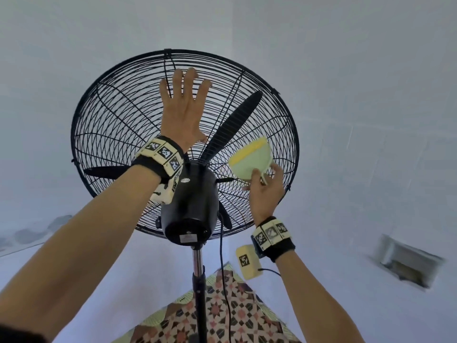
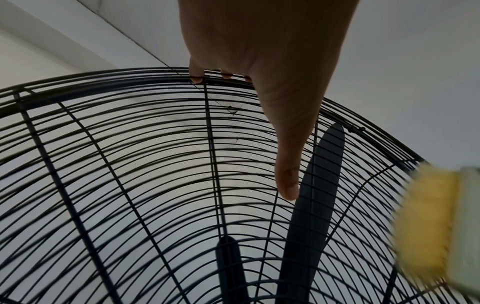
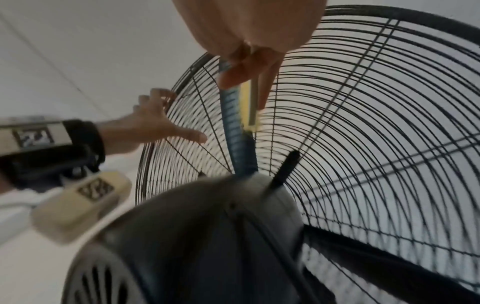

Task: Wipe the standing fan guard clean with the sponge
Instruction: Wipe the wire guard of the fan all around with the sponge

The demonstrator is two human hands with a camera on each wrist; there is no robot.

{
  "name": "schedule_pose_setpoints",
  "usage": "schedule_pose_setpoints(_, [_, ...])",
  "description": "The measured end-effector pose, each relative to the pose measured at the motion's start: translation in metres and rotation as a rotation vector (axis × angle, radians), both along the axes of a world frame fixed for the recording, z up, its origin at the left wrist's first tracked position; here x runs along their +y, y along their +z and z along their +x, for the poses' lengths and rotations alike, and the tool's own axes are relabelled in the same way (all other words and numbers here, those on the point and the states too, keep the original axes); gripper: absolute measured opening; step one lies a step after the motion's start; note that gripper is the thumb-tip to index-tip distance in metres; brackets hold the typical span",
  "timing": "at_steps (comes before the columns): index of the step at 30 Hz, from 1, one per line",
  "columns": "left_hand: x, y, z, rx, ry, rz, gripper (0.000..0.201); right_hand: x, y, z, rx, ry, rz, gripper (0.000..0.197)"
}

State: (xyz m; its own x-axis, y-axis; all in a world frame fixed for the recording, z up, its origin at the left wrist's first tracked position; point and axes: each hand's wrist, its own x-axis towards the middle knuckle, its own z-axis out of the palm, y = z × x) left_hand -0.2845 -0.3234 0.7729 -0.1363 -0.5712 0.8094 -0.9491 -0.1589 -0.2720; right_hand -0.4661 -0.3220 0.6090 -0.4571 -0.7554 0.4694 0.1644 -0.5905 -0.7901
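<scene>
The black wire fan guard [image 1: 111,115] stands before me, seen from behind, with dark blades [image 1: 235,120] inside it. My left hand [image 1: 183,105] lies flat on the upper back of the guard [image 2: 130,144], fingers spread and straight, fingertips [image 2: 196,79] near the top rim. My right hand [image 1: 265,186] pinches a pale green sponge [image 1: 252,157] with a yellow scrub edge, held against the wires right of the motor housing [image 1: 190,204]. In the right wrist view the sponge [image 3: 249,102] shows edge-on between finger and thumb. It is blurred in the left wrist view [image 2: 436,222].
The fan's pole [image 1: 199,280] and power cord [image 1: 223,268] drop to a patterned mat [image 1: 222,315] on the floor. Pale walls surround the fan. A low vent-like opening [image 1: 408,263] sits in the right wall.
</scene>
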Motion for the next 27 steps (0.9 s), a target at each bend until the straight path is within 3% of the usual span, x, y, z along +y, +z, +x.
schedule_pose_setpoints(3, [0.001, 0.000, -0.001, 0.009, 0.001, 0.004, 0.140, 0.002, 0.009, -0.007, -0.080, -0.021, -0.001, 0.043])
schedule_pose_setpoints(8, [0.004, 0.000, 0.000, 0.004, 0.004, -0.010, 0.139, 0.008, -0.022, 0.015, 0.206, 0.099, 0.057, 0.040])
schedule_pose_setpoints(14, [0.005, 0.001, -0.002, 0.004, 0.016, -0.002, 0.137, 0.007, 0.015, -0.003, -0.140, -0.036, 0.005, 0.039])
schedule_pose_setpoints(19, [0.005, 0.000, -0.001, -0.006, 0.022, -0.022, 0.137, 0.016, -0.007, 0.014, 0.081, 0.104, 0.038, 0.038])
schedule_pose_setpoints(24, [0.005, 0.000, -0.001, -0.009, 0.038, -0.016, 0.138, 0.011, 0.016, -0.002, -0.109, -0.029, -0.003, 0.040])
schedule_pose_setpoints(27, [0.006, 0.000, -0.002, -0.008, 0.032, -0.024, 0.137, 0.016, 0.022, 0.003, 0.049, 0.087, -0.054, 0.041])
